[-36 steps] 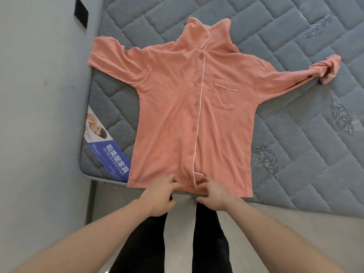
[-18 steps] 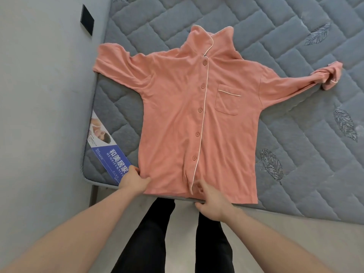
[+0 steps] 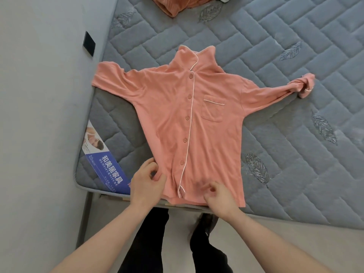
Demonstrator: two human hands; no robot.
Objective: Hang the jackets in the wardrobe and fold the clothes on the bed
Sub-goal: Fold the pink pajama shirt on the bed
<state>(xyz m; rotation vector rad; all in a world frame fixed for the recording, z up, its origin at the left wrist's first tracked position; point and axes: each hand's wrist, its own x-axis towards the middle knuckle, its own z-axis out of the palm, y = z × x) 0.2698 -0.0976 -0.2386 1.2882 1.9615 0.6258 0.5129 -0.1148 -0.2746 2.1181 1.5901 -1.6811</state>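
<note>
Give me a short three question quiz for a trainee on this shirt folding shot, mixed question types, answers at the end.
1. True or false: the shirt lies buttoned, front up, on the mattress.
2. Which sleeve is bunched at the cuff? A) the one toward the wall B) the one on the right of the picture
3. Fill in: the left hand and right hand are both at the shirt's ____.

Key: 1 true; 2 B; 3 hem
</note>
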